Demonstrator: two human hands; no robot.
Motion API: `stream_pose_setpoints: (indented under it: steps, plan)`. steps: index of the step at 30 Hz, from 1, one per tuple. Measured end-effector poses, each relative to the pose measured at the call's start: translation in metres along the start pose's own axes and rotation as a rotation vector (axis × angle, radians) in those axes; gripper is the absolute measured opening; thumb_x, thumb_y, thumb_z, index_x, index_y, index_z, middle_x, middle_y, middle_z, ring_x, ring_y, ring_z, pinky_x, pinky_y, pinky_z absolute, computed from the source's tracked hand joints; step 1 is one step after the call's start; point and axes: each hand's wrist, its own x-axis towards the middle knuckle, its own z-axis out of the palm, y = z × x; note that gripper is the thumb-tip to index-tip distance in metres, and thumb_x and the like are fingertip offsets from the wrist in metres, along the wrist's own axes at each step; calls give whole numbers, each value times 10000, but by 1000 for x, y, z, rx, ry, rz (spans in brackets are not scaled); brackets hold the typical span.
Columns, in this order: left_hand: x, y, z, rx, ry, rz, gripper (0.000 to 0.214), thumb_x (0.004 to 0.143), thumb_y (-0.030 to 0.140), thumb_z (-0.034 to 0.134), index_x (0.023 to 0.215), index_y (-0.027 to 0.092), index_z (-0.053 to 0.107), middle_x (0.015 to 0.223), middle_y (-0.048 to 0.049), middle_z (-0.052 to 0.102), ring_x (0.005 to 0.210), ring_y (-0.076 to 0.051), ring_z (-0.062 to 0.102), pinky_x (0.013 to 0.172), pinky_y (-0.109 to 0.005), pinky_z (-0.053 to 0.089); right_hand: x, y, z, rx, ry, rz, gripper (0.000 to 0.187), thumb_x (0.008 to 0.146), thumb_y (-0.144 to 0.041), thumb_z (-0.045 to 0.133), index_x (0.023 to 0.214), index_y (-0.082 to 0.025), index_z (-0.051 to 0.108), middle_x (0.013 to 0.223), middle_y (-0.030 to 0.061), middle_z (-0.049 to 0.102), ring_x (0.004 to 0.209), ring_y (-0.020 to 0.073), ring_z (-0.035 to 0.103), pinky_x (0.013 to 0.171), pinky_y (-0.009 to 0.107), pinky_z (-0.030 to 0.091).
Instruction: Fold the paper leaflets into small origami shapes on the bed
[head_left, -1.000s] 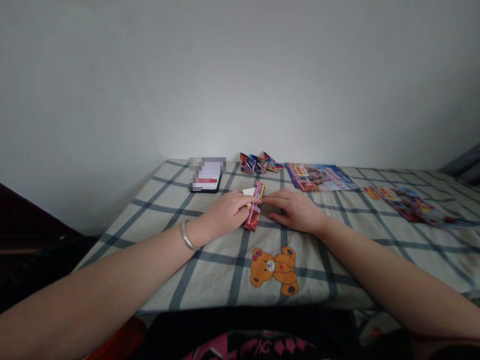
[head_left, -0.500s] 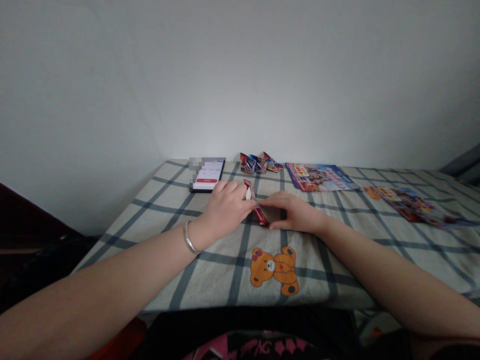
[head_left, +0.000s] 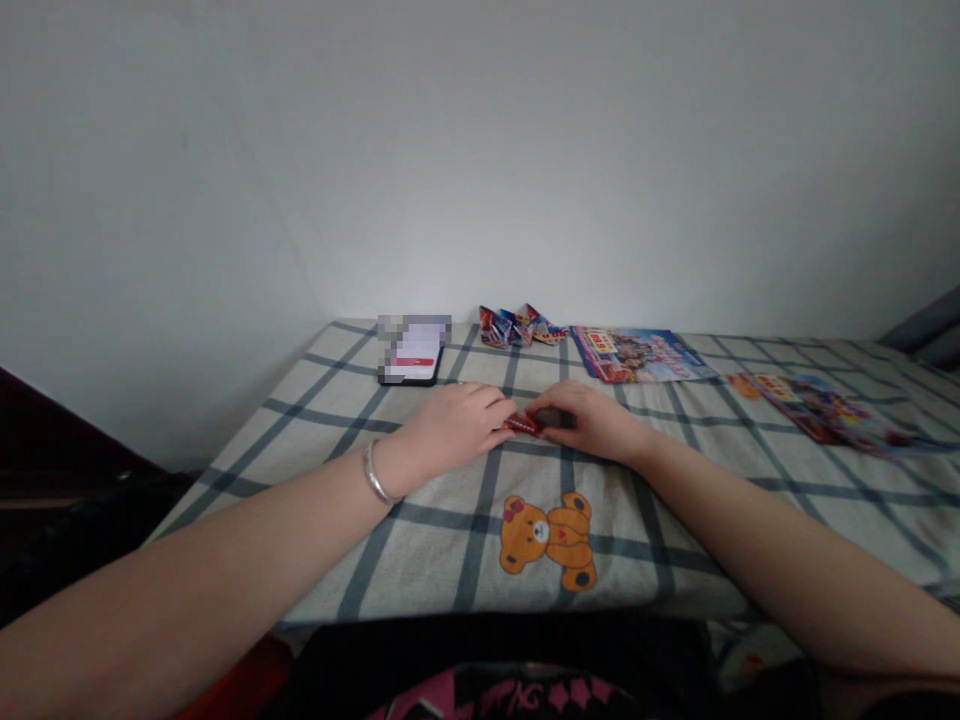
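A small folded piece of red printed paper (head_left: 523, 424) lies pressed flat on the checked cloth (head_left: 420, 500), between my two hands. My left hand (head_left: 457, 425), with a silver bracelet at the wrist, has its fingers curled and pinches the paper's left end. My right hand (head_left: 589, 420) has its fingers bent down over the paper's right end, hiding most of it.
A phone (head_left: 411, 358) with a lit screen lies beyond my left hand. Several folded paper shapes (head_left: 521, 327) sit near the wall. Two colourful printed sheets (head_left: 641, 355) (head_left: 825, 410) lie to the right. A bear print (head_left: 551, 535) marks the cloth's near edge.
The folded paper stood up in my hands and has been turned and pressed down flat. Both hands have closed in over it.
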Motion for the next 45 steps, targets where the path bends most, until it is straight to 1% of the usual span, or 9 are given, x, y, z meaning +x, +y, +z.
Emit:
stream_pose_setpoints:
  steps: [4,10,16,24,32,34,38,43,45]
  plan:
    - [-1,2,-1,37,-14,16,195,922,322,591,1004,145,592,962,-72,656,849,-211,624,737,-333,505,-1,1,-1,-23,7,-8,257,837,-204,672,1094,-200,669,991,63,708,945,207,629,853,355,483]
    - [-1,1,2,19,-23,-10,156,930,315,563,979,167,569,867,-48,659,819,-214,632,732,-334,499,-1,1,-1,-24,-8,-54,335,850,-391,697,1121,-197,662,993,72,710,941,212,634,852,363,476]
    - [2,1,-1,-46,-38,-87,251,914,343,584,1089,168,540,924,-54,643,871,-220,630,756,-332,499,0,-9,-5,-156,-13,-70,260,907,-341,612,1116,-199,670,973,71,717,913,207,633,823,352,475]
    - [2,2,-1,-23,-7,-40,279,907,358,612,1052,127,552,1085,-101,645,949,-231,640,803,-353,517,1,-15,-2,-344,4,-119,233,917,-314,542,1055,-199,690,955,66,717,880,208,634,789,343,471]
    - [-6,-6,5,44,103,136,163,945,288,563,965,148,645,1258,-90,626,942,-193,664,788,-334,536,1,-16,-3,-338,-5,-98,177,920,-251,524,921,-202,694,895,48,721,874,186,632,781,303,459]
    - [-5,-6,2,67,108,145,154,940,269,566,924,144,655,1194,-89,644,897,-183,652,754,-325,528,1,-17,-3,-347,-1,-75,156,901,-233,538,889,-199,690,875,46,718,863,186,628,764,297,452]
    - [-1,-1,-7,170,120,133,165,934,230,561,837,149,666,899,-62,654,863,-214,604,718,-355,499,0,-15,-2,-374,13,-1,118,854,-197,557,814,-194,668,796,50,697,822,196,611,727,299,435]
    - [-2,5,-7,121,66,142,137,907,193,575,809,146,659,845,-58,652,881,-227,599,739,-377,501,0,-9,-1,-302,57,109,68,795,-171,587,753,-192,636,756,43,671,778,191,596,697,291,428]
    - [-3,5,-3,48,77,127,153,921,226,557,895,123,668,906,-83,675,894,-221,618,774,-378,517,0,-7,-1,-288,79,128,75,792,-174,591,724,-192,617,724,40,649,743,185,578,680,289,421]
